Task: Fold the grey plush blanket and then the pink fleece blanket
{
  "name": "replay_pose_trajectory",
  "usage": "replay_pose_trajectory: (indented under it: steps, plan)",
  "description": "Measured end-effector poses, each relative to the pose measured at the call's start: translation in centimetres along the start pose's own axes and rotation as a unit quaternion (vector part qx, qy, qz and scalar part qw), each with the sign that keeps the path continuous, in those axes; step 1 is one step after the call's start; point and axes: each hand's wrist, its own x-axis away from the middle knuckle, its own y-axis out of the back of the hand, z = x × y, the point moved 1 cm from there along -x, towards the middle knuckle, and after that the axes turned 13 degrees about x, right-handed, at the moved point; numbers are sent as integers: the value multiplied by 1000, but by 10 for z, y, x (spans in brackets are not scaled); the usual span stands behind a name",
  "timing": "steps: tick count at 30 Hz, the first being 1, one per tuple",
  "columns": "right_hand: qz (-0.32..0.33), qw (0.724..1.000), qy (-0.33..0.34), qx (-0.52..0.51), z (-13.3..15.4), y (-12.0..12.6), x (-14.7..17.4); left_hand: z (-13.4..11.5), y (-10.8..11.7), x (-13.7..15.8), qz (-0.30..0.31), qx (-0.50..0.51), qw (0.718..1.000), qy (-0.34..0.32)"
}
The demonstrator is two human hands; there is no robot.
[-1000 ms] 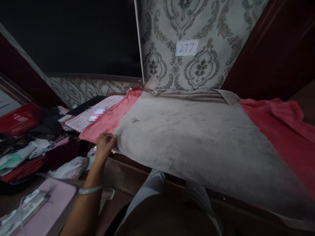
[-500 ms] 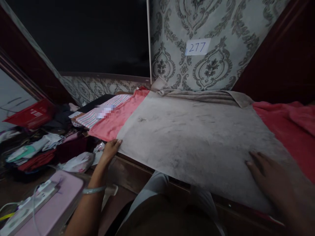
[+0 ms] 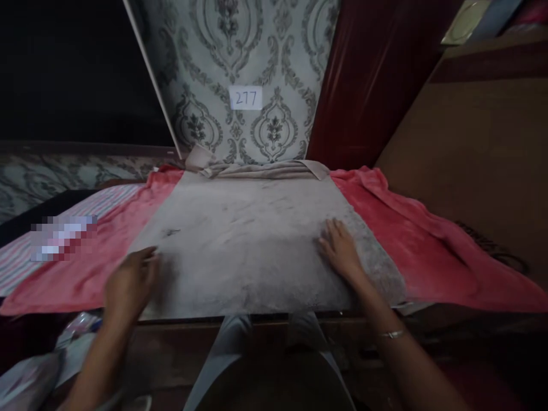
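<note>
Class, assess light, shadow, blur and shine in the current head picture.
Head view: dim overall; left hand blurred, with soft shadow on the grey cloth beside it. Head view, too: pale streaks of sheen on the dark red panel; pixelation over part of the striped cloth.

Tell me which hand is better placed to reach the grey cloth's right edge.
Probably the right hand: it is over the grey cloth near that edge, while the left hand is at the opposite side.

Grey cloth (image 3: 248, 228), pink cloth (image 3: 402, 240) on table (image 3: 175, 345)
</note>
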Motion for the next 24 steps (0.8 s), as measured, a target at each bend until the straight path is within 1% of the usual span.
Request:
replay_pose_trajectory:
  steps: [1, 3, 4, 5, 7, 8, 10, 12, 14, 16, 17, 20, 22, 24]
  plan:
    - [13, 1000, 9, 4, 11, 2, -11, -25, -13, -10, 21, 6, 999, -35]
    - [50, 998, 23, 19, 31, 7, -34, -83, -44, -28, 110, 13, 985, -130]
    - [70, 997, 27, 30, 37, 8, -45, -114, -61, -35, 168, 9, 968, -184]
    - [88, 995, 29, 43, 42, 9, -54, -144, -79, -41, 217, -3, 951, -221]
    - [112, 991, 26, 70, 45, 7, -65, -193, -111, -51, 247, -4, 936, -250]
    - [118, 989, 24, 83, 44, 5, -66, -211, -126, -54, 253, -4, 932, -259]
    - [119, 987, 22, 104, 40, -3, -64, -232, -153, -56, 264, -8, 927, -266]
    - [116, 986, 21, 118, 37, -11, -57, -236, -175, -53, 273, -16, 922, -273]
    - [111, 986, 21, 122, 35, -17, -51, -231, -190, -49, 273, -25, 920, -281]
    - [104, 987, 23, 120, 35, -21, -48, -221, -196, -50, 260, -39, 925, -275]
    - [102, 987, 23, 118, 35, -22, -48, -214, -196, -53, 254, -50, 930, -261]
    - [96, 988, 22, 116, 35, -23, -49, -185, -179, -78, 236, -92, 949, -190]
    - [95, 988, 20, 117, 34, -22, -50, -155, -159, -100, 222, -121, 959, -131]
    - [101, 987, 19, 123, 34, -22, -50, -120, -134, -119, 198, -149, 966, -73]
